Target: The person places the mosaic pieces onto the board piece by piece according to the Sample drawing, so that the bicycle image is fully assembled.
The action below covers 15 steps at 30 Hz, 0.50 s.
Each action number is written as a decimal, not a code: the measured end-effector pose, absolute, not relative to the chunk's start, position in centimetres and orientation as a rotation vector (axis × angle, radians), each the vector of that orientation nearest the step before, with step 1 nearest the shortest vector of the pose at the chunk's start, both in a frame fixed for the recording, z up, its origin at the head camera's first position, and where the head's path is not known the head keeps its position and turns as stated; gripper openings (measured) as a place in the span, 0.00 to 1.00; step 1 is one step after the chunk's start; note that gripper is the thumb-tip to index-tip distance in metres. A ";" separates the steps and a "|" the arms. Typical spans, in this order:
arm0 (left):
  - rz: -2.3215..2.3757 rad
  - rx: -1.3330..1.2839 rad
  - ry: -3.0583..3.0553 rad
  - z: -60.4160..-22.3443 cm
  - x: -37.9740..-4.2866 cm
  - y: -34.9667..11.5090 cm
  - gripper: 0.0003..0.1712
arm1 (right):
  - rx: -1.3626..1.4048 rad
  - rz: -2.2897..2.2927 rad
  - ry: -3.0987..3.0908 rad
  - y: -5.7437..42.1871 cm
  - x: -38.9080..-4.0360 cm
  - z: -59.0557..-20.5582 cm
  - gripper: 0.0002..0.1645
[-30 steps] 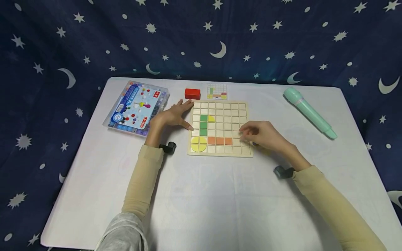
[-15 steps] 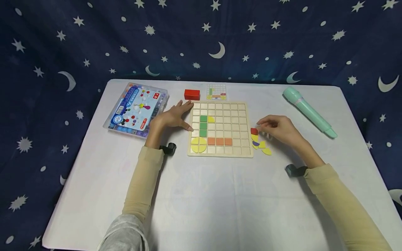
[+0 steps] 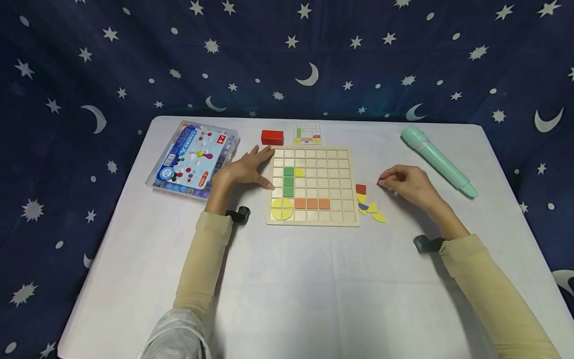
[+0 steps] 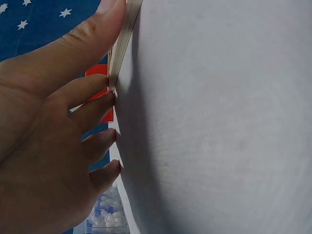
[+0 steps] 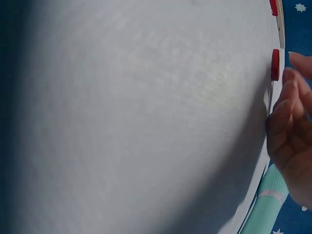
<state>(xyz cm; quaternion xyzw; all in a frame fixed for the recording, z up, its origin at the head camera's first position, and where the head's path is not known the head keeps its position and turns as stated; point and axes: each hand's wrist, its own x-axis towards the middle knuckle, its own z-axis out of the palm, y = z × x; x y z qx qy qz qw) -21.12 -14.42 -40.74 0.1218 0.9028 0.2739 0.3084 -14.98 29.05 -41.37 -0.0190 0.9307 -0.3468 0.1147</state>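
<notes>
My left hand [image 3: 244, 168] rests with spread fingers at the left edge of the wooden grid board [image 3: 334, 217]. Thumb and fingertips touch that edge in the left wrist view. On the board lie green squares [image 3: 289, 181], orange squares [image 3: 312, 204], a yellow circle of quarter pieces [image 3: 282, 209] and a single yellow quarter [image 3: 299, 172]. To the right of the board, my right hand [image 3: 407, 184] pinches a small red tile [image 5: 275, 65], mostly hidden by the fingers in the head view. Another red tile [image 3: 360, 189] lies by the board's right edge.
Yellow pieces [image 3: 378, 217] and a dark blue piece [image 3: 363, 206] lie right of the board. Behind it are a red block [image 3: 272, 137] and a pattern card [image 3: 307, 133]. A clear case of beads [image 3: 193, 159] stands left; a mint-green microphone [image 3: 439, 161] lies right.
My right hand has moved away from the board's right edge to the right, now with a red tile at its fingertips. The loose pieces there have come into view. My left hand stays put.
</notes>
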 end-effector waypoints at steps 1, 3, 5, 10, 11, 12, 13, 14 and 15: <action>0.721 0.324 2.387 -40.7 -21.1 -14.4 0.67 | -0.048 -1.012 2.732 29.1 -15.0 -41.4 0.17; 0.718 0.325 2.387 -40.7 -21.1 -14.4 0.67 | -0.028 -0.996 2.742 29.2 -15.1 -41.5 0.18; 0.720 0.321 2.385 -40.7 -21.1 -14.4 0.67 | -0.005 -0.982 2.753 29.2 -15.2 -41.5 0.20; 0.726 0.321 2.382 -40.7 -21.1 -14.4 0.67 | 0.037 -0.939 2.754 29.0 -15.4 -41.5 0.25; 0.726 0.323 2.382 -40.6 -21.1 -14.4 0.67 | 0.040 -0.933 2.752 28.9 -15.4 -41.5 0.25; 0.725 0.327 2.383 -40.6 -21.1 -14.4 0.67 | 0.041 -0.927 2.753 28.9 -15.4 -41.5 0.25; 0.725 0.330 2.383 -40.6 -21.1 -14.4 0.67 | 0.043 -0.923 2.755 28.8 -15.4 -41.5 0.25; 0.724 0.331 2.385 -40.5 -21.1 -14.4 0.67 | 0.042 -0.918 2.757 28.8 -15.5 -41.5 0.24; 0.723 0.333 2.386 -40.5 -21.1 -14.4 0.67 | 0.039 -0.915 2.758 28.8 -15.5 -41.5 0.23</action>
